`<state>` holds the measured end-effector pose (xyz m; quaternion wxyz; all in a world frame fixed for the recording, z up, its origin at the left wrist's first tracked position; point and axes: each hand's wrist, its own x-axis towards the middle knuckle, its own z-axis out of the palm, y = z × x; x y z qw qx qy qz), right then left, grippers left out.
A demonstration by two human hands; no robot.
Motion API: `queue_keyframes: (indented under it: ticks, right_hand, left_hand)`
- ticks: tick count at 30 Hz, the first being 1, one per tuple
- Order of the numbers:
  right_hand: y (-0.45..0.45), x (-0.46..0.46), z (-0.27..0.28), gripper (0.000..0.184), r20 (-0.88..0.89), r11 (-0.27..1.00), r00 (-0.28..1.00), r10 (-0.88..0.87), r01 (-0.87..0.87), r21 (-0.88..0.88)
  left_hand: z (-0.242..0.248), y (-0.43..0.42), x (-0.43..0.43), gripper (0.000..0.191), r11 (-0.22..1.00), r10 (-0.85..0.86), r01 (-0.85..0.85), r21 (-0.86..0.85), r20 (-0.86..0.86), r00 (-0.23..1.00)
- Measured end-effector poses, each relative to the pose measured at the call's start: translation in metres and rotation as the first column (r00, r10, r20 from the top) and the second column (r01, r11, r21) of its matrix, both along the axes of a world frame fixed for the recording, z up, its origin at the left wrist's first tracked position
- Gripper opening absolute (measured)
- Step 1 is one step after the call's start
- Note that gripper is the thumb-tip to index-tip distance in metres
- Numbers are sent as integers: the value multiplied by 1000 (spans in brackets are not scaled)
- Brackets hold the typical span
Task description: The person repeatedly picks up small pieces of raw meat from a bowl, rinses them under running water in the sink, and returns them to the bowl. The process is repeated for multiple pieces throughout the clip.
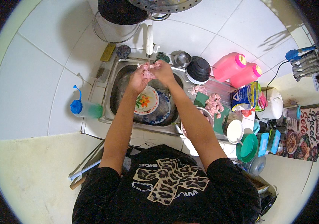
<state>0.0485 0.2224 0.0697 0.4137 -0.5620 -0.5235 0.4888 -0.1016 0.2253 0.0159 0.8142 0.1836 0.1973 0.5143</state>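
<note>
Both my hands are over the far part of the stainless steel sink [106,107], beneath the white tap [149,40]. Between them is a piece of pale pink raw meat [148,71], possibly chicken. My left hand [137,81] grips it from the left, and my right hand [164,73] has hold of its right side. Below, a floral plate [148,100] overlaps a blue-rimmed plate [164,107] in the basin. To the right, more raw meat pieces [215,104] lie on a green cutting board [219,126]. A bowl [210,115] holding meat is partly hidden by my right forearm.
Black bowls [200,69] and a small metal bowl [182,60] stand right of the tap. Beyond are pink jugs [229,67], a blue-yellow packet [244,96], a white cup [235,131] and a green basin [247,148]. Left stands a blue-capped bottle [85,108]; a dark pot [121,11] hangs overhead.
</note>
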Motion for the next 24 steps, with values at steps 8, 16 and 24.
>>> queue_keyframes:
  ticks: [8, 16, 24]
  right_hand:
    - [5, 9, 6, 22, -568, 990, 820, -76, -7, -143]
    - [-1, 0, -6, 26, 100, 905, 971, 218, -239, 352]
    - [-4, 7, 0, 19, -258, 994, 963, 73, -91, -61]
  left_hand:
    - [5, -4, -3, 25, 991, 73, -69, -111, 31, 997]
    - [5, 8, 1, 23, 994, 95, -88, -58, 123, 988]
    - [2, 6, -4, 20, 997, 62, -56, -53, 103, 993]
